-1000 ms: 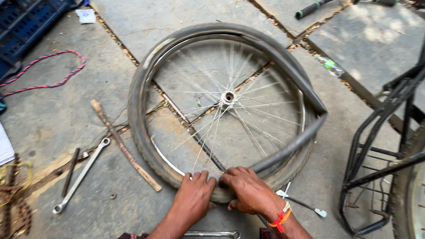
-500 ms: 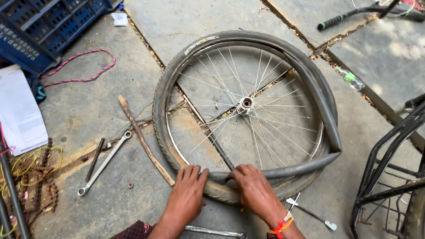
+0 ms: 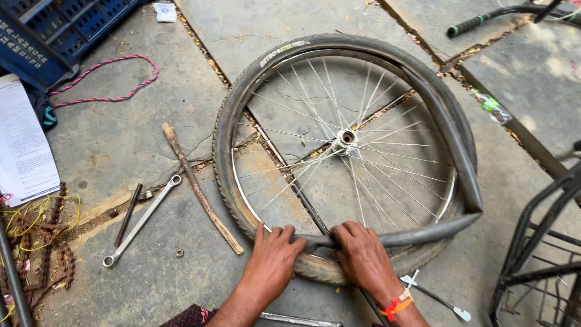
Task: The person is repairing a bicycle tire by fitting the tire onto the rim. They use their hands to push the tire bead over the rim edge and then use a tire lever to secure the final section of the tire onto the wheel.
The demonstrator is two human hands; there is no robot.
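Bicycle wheel (image 3: 345, 139) flat on paving, tyre (image 3: 233, 121) on rim. Inner tube (image 3: 451, 145) half out along right side. Left hand (image 3: 272, 263) and right hand (image 3: 363, 260) side by side at near rim, fingers (image 3: 284, 235) curled, pressing tube against tyre. Wrench (image 3: 142, 221) lying leftward, untouched. Apparent step: working tube at bead; firm even thumb pressure probably needed.

A dusty black rubber bicycle tyre (image 3: 227, 157) rings silver wire spokes (image 3: 315, 121), with a dull grey inner tube (image 3: 448, 139) on its right. Far left sit a dark blue slatted plastic crate (image 3: 54, 30) and a red-and-blue twisted cord (image 3: 106, 79). The right hand (image 3: 363, 260) wears a red-and-orange wrist thread (image 3: 396, 306).
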